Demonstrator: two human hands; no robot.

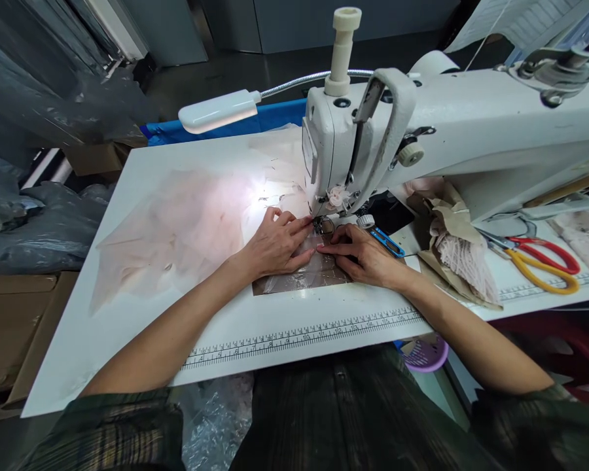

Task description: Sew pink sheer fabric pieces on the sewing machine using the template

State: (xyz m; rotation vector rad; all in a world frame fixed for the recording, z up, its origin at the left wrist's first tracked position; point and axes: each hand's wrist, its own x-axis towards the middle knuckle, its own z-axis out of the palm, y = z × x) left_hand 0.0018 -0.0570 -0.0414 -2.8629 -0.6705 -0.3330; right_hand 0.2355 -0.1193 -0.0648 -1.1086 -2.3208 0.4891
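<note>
At nine o'clock on the white bench (127, 327) a spread of sheer pale pink fabric (177, 229) lies flat, lit at its right edge by the gooseneck lamp (218, 110) above it. Toward the centre, the left hand (275, 245) rests palm down on a small clear piece of material (304, 275), its fingers (299, 229) held close together and pointing to two o'clock, at the presser foot (324, 224) of the white sewing machine (422, 131). Just to the right, the right hand (368, 255) also lies flat on the piece, fingers together and pointing to nine o'clock, their tips almost meeting the left hand's. At one o'clock from the right hand lie blue thread snips (387, 241). Further to three o'clock sits a bundle of pinkish cloth (459, 255), then scissors with red and yellow handles (540, 261). A printed ruler strip (304, 333) runs along the bench's near edge at six o'clock.
</note>
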